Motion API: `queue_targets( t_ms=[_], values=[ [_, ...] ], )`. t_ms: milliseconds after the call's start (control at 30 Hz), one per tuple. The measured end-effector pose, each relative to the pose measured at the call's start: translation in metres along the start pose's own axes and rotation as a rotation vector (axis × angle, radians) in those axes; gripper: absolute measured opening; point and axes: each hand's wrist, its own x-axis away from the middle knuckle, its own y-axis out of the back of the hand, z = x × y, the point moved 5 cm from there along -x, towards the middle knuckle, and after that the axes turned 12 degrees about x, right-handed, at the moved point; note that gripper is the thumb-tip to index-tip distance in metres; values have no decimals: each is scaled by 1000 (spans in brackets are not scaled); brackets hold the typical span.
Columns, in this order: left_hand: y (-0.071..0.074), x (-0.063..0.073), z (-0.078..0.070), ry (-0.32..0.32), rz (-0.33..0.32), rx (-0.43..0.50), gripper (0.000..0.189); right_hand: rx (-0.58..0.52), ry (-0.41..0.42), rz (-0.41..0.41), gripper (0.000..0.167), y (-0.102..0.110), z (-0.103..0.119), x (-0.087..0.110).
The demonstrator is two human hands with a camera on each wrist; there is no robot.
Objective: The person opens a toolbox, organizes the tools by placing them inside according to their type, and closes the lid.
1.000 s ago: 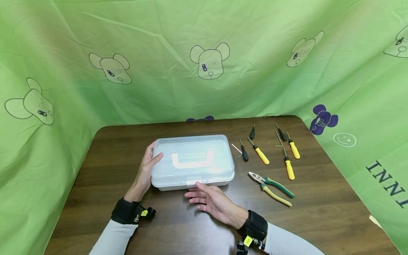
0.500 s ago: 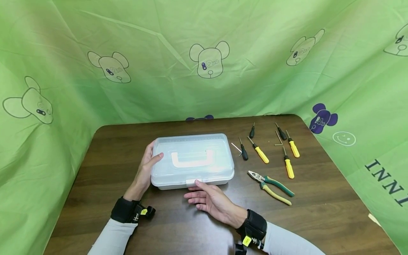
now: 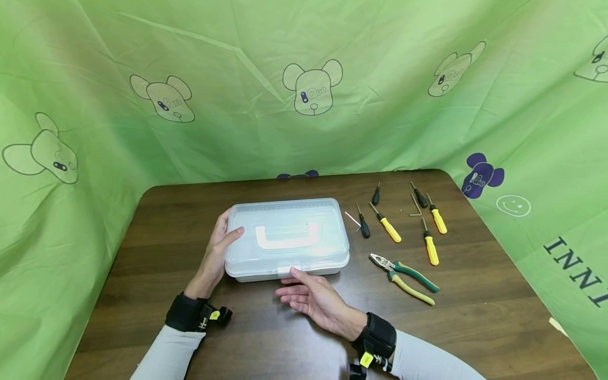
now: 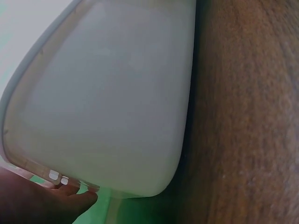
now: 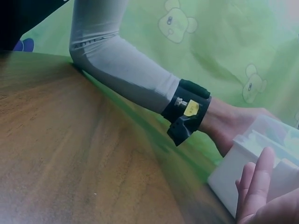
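A translucent plastic storage box (image 3: 285,216) with its lid down and a white carry handle (image 3: 287,245) lies on the table. My left hand (image 3: 215,258) holds its left end, thumb on top of the lid and fingers around the far corner, partly hidden. In the left wrist view the box wall (image 4: 107,93) fills much of the picture, with fingers (image 4: 70,203) at the corner. At the front, the thumb of my right hand (image 3: 325,309) touches the white latch (image 3: 285,272). The other fingers of that hand extend loosely in front of the box.
Pliers (image 3: 404,279) with green and yellow handles lie right of the box. Behind them are several yellow screwdrivers (image 3: 389,229), several black screwdrivers (image 3: 364,226) and hex keys (image 3: 418,214) on the wooden table (image 3: 190,206). A green printed cloth (image 3: 237,132) hangs behind.
The view has shifted very slightly. Both hands, the box and the tools stay essentially where they were.
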Motion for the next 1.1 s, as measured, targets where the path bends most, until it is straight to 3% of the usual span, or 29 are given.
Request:
queue_targets(
  t_ms=[400, 1100],
  values=[
    [1, 0, 0, -1, -7, 2, 65, 13, 12, -41, 65, 0, -1, 0],
    [-2, -1, -3, -37, 36, -17, 67, -54, 43, -96, 42, -3, 0, 3]
  ],
)
